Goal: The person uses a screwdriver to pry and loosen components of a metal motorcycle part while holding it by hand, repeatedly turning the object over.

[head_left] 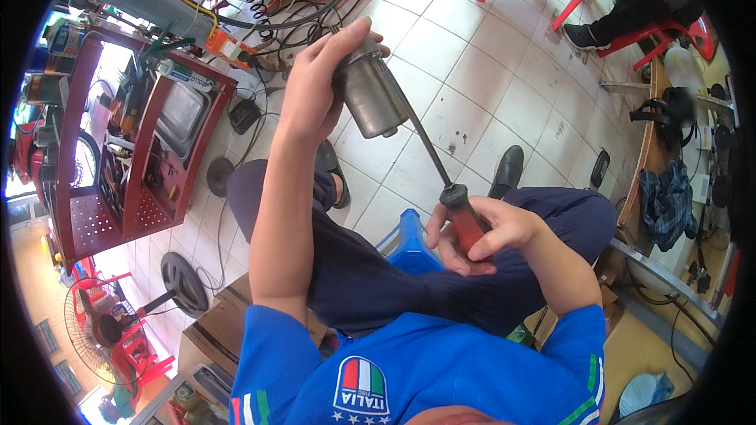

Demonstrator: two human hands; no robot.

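Observation:
My left hand [325,71] is wrapped round the upper end of a grey metal cylinder [374,102], which looks like a small electric motor. Its rounded lower end, with a short stub, tilts down to the right. In my right hand [496,236] is a screwdriver [465,216] with a red and black handle. The screwdriver's long dark shaft slants up to the left and runs along the cylinder's right side. Its tip is hidden near the cylinder's upper end, so I cannot tell whether it touches. Both hands are above my lap.
A dark red tool cart [146,181] with trays and tools stands at the left. Black cables [295,12] lie behind my left hand. Between my knees is a blue plastic stool [409,244]. A person [630,12] sits at the far right near red chairs. A fan [102,327] stands lower left.

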